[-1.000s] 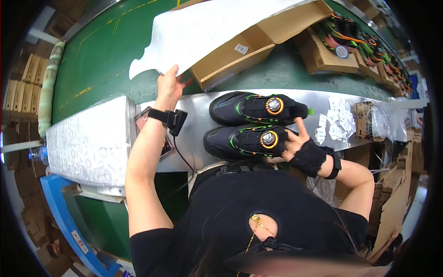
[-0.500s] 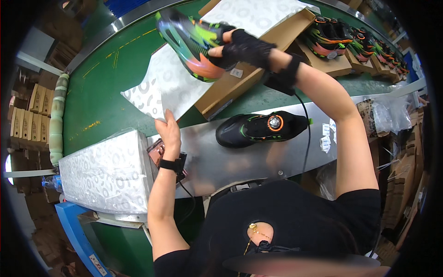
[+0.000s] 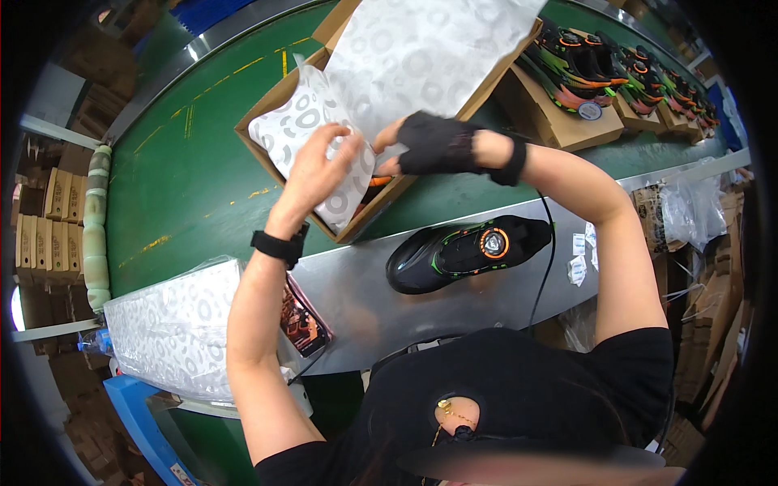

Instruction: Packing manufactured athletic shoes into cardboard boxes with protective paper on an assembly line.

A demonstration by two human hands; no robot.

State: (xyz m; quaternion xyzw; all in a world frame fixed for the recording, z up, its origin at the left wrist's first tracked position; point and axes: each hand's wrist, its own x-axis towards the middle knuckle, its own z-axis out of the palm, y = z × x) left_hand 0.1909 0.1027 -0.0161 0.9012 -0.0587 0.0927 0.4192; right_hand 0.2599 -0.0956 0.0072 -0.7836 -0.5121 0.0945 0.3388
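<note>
Left hand [image 3: 320, 168] half-curled on patterned paper [image 3: 300, 109]; gloved right hand [image 3: 417, 147] bent over open carton [image 3: 382, 204]; cannot tell grip of either. Black shoe [image 3: 466, 253] on metal bench [image 3: 365, 316].

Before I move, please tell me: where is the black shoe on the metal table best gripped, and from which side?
Probably at the heel end of the black shoe, around its collar, coming from above and the right. It rests on its sole, toe to the left and heel to the right, with the dial facing up. Mind the black cable close to the heel.
</note>
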